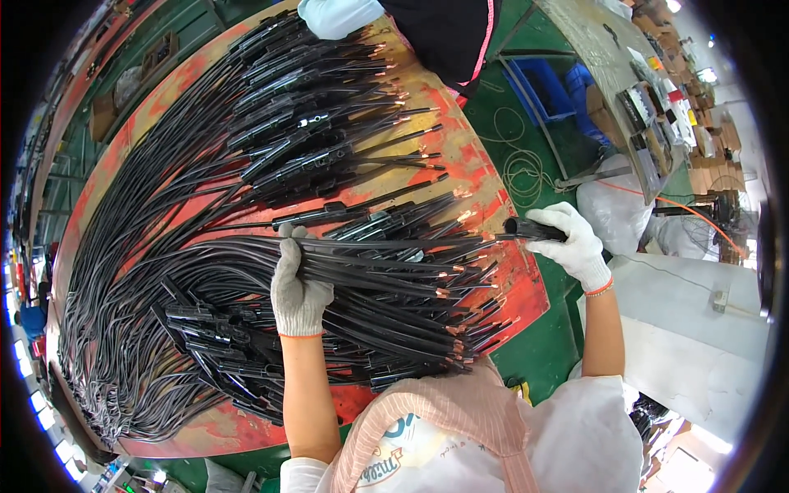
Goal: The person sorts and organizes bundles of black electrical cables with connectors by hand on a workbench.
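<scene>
Our left hand (301, 283) grasps a bunch of cables (370, 256) above the table (524, 287), and our right pinches a black tube (538, 231) at the table's right edge; we cannot tell whether a cable enters it. Should our left grip slacken, strands could slip out, and a crooked push might splay the copper ends (444, 292). Housings (214, 329) crowd the near side, likely snags; a co-worker (444, 33) stands at the far side.
</scene>
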Motion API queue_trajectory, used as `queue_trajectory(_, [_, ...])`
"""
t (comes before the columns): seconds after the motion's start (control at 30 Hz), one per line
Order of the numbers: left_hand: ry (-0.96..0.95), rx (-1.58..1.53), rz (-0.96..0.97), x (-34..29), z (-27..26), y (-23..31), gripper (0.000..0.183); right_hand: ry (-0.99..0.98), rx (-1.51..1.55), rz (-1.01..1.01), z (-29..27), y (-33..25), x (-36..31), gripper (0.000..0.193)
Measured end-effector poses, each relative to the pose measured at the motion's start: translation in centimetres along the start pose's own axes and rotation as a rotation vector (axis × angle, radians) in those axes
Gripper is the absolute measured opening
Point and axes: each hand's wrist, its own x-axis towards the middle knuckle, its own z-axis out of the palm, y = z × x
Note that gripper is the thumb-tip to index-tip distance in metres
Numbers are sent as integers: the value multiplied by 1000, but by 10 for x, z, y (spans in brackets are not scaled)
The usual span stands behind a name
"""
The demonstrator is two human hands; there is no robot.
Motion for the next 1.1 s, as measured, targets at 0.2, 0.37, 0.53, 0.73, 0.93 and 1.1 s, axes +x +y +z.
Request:
queue_trajectory(0.2, [64, 0, 30, 2, 4, -1, 27, -65, 19, -116, -8, 0, -5, 49])
queue_trajectory(0.37, [90, 33, 13, 2, 2, -1, 27, -79, 55, -86, -9, -22, -6, 48])
queue_trajectory(0.53, [104, 128, 12, -1, -4, -2, 25, -71, -408, -359, 2, -49, 20, 46])
queue_trajectory(0.73, [236, 216, 23, -6, -3, -14, 24, -82, -306, -575, 63, -108, 62, 39])
queue_trajectory(0.93, [182, 176, 59, 1, -10, -8, 25, -226, -316, -515, 80, -124, 105, 46])
queue_trajectory(1.1, [138, 209, 48, -4, -2, -7, 22, -1047, 465, 305, 76, -132, 120, 52])
